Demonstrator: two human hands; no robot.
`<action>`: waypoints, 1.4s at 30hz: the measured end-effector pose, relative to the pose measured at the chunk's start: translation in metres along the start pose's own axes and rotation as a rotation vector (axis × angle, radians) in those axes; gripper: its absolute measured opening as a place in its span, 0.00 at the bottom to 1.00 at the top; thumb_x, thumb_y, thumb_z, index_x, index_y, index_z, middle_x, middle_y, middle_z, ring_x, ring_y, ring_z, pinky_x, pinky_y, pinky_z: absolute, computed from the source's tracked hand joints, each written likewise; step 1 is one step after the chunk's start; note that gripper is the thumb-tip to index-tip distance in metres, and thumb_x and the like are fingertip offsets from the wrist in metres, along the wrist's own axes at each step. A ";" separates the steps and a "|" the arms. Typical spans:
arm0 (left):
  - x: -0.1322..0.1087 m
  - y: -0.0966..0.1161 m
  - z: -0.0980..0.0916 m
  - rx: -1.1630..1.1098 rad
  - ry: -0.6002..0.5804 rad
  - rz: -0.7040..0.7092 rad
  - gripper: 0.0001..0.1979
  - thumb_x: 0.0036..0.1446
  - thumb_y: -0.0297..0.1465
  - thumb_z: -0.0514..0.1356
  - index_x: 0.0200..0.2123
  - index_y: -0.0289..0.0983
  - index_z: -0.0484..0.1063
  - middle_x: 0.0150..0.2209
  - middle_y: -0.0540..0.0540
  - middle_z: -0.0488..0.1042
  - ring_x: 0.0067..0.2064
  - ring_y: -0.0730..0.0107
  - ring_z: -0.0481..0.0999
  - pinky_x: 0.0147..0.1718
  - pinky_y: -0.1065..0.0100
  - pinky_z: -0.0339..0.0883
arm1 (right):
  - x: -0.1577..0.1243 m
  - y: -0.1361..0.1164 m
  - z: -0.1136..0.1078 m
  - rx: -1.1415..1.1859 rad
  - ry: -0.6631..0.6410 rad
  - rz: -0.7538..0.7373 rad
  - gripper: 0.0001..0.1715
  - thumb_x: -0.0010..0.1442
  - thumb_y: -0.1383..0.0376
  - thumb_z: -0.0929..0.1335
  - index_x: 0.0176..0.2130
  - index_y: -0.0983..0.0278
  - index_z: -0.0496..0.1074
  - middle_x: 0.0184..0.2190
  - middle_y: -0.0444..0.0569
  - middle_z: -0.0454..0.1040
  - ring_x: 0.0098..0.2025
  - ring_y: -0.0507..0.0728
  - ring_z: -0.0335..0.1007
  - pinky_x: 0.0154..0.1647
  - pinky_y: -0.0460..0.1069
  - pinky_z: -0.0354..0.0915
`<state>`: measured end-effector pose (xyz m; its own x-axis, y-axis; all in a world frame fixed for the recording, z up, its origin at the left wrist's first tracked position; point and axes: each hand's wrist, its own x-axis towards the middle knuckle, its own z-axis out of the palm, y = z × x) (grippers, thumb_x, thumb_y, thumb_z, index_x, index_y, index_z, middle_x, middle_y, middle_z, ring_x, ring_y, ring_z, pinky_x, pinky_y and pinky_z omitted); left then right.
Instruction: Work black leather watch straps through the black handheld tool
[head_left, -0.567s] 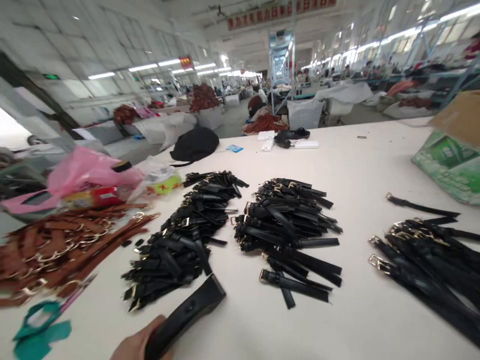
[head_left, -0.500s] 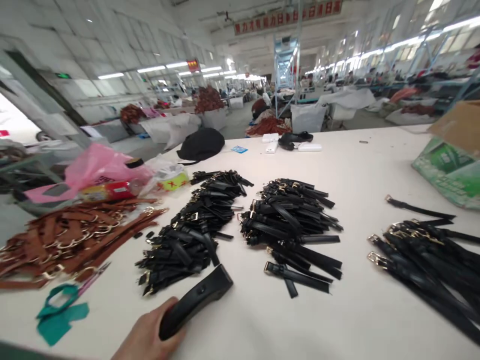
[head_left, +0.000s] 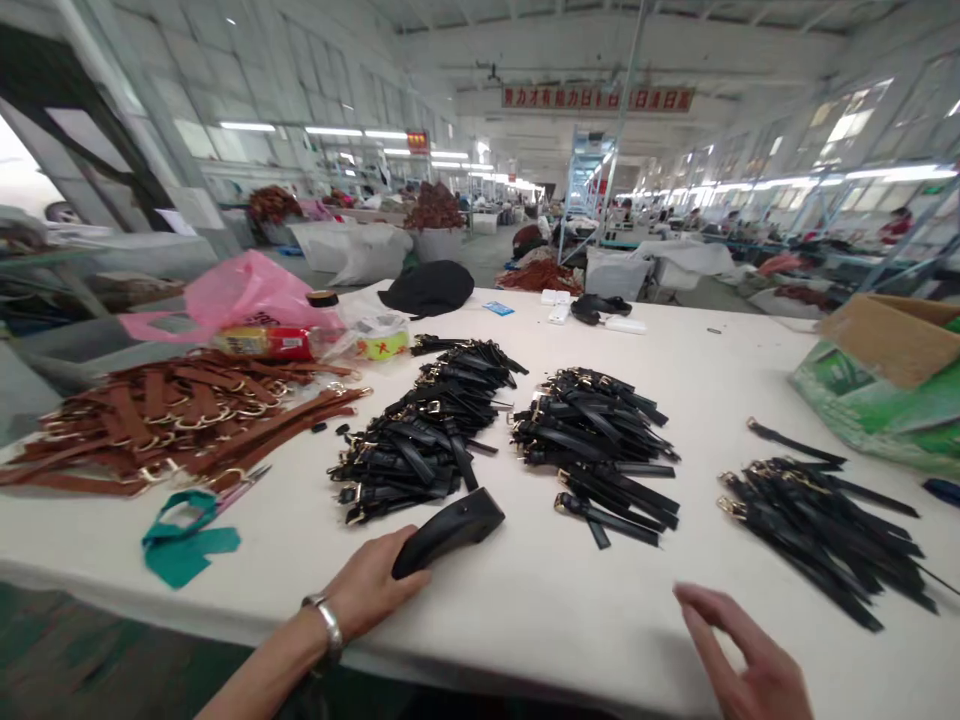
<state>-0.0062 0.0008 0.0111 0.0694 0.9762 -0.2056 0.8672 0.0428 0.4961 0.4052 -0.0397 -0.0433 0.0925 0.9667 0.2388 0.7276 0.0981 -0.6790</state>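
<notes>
My left hand (head_left: 367, 590), with a metal bracelet at the wrist, is closed round the near end of a wide black leather piece (head_left: 450, 528) that lies on the white table (head_left: 540, 600). My right hand (head_left: 739, 655) hovers open over the table's near edge at the lower right, fingers stretched out and holding nothing. Beyond the leather piece lie two heaps of black buckled straps, the left heap (head_left: 427, 430) and the middle heap (head_left: 600, 435). A third heap of longer black straps (head_left: 817, 515) lies to the right, close to my right hand.
Brown straps with gold rings (head_left: 172, 420) cover the table's left side, with teal-handled scissors (head_left: 187, 540) in front of them. Pink and clear bags (head_left: 262, 300) sit behind. A green sack with a cardboard box (head_left: 885, 380) stands at the right. A black bag (head_left: 427, 288) lies at the far end.
The view has pulled back and tilted up. My left forearm and wrist now show, still gripping the black leather piece. My right hand has come into view at the lower right.
</notes>
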 end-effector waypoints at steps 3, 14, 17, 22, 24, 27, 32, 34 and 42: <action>0.001 -0.001 0.005 0.027 0.016 -0.022 0.13 0.47 0.39 0.55 0.36 0.38 0.67 0.31 0.48 0.72 0.34 0.65 0.71 0.32 0.70 0.60 | 0.050 -0.026 0.036 -0.090 -0.077 -0.204 0.18 0.56 0.57 0.60 0.44 0.61 0.68 0.44 0.50 0.70 0.48 0.59 0.64 0.51 0.56 0.62; 0.000 -0.004 0.007 0.089 0.023 -0.044 0.14 0.48 0.39 0.55 0.37 0.41 0.66 0.32 0.48 0.72 0.35 0.64 0.71 0.30 0.71 0.59 | 0.097 -0.055 0.081 -0.439 -0.174 -0.234 0.17 0.54 0.63 0.63 0.45 0.62 0.69 0.36 0.51 0.70 0.42 0.60 0.62 0.43 0.53 0.58; -0.002 -0.003 0.008 0.101 0.025 -0.055 0.15 0.48 0.40 0.54 0.39 0.41 0.65 0.32 0.47 0.73 0.35 0.63 0.71 0.30 0.70 0.59 | 0.096 -0.059 0.081 -0.353 -0.169 -0.271 0.16 0.54 0.64 0.62 0.43 0.62 0.69 0.36 0.51 0.68 0.40 0.59 0.63 0.41 0.52 0.60; -0.003 -0.002 0.007 0.112 0.029 -0.066 0.17 0.49 0.42 0.54 0.41 0.41 0.65 0.32 0.47 0.73 0.35 0.62 0.72 0.32 0.69 0.59 | 0.075 -0.077 0.076 -0.128 -0.205 -0.324 0.16 0.55 0.65 0.61 0.45 0.61 0.66 0.38 0.50 0.67 0.38 0.56 0.66 0.38 0.51 0.62; -0.003 -0.002 0.006 0.112 0.020 -0.069 0.17 0.49 0.43 0.54 0.41 0.41 0.66 0.33 0.47 0.73 0.36 0.62 0.72 0.33 0.69 0.59 | 0.061 -0.085 0.079 -0.049 -0.280 -0.345 0.17 0.55 0.65 0.61 0.46 0.59 0.66 0.37 0.48 0.67 0.37 0.56 0.66 0.38 0.50 0.63; -0.003 -0.002 0.006 0.127 0.011 -0.064 0.18 0.48 0.44 0.54 0.41 0.42 0.65 0.33 0.47 0.73 0.36 0.62 0.72 0.32 0.69 0.59 | 0.043 -0.094 0.089 -0.043 -0.331 -0.329 0.18 0.53 0.65 0.63 0.46 0.58 0.67 0.34 0.47 0.67 0.36 0.55 0.66 0.37 0.49 0.63; -0.007 0.000 0.007 0.150 0.019 -0.057 0.23 0.49 0.47 0.53 0.45 0.42 0.62 0.35 0.46 0.73 0.37 0.61 0.71 0.32 0.68 0.60 | 0.029 -0.100 0.098 -0.097 -0.256 -0.332 0.11 0.53 0.60 0.65 0.38 0.58 0.72 0.30 0.48 0.67 0.35 0.56 0.64 0.37 0.51 0.62; -0.010 0.002 0.008 0.159 0.016 -0.065 0.23 0.49 0.46 0.53 0.46 0.42 0.61 0.35 0.46 0.73 0.37 0.61 0.71 0.32 0.69 0.59 | 0.029 -0.100 0.097 -0.084 -0.267 -0.352 0.11 0.53 0.60 0.65 0.38 0.58 0.71 0.32 0.48 0.67 0.36 0.56 0.63 0.37 0.51 0.61; -0.045 0.028 0.008 0.132 -0.023 -0.018 0.21 0.51 0.45 0.54 0.47 0.46 0.58 0.34 0.49 0.73 0.38 0.61 0.71 0.34 0.68 0.58 | 0.033 -0.090 0.094 0.098 -0.320 -0.372 0.14 0.53 0.64 0.65 0.42 0.59 0.70 0.35 0.49 0.69 0.38 0.56 0.64 0.38 0.50 0.62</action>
<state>0.0184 -0.0432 0.0272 0.0631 0.9702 -0.2341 0.9255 0.0309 0.3774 0.2788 0.0059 -0.0396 -0.3853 0.8846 0.2626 0.6032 0.4568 -0.6539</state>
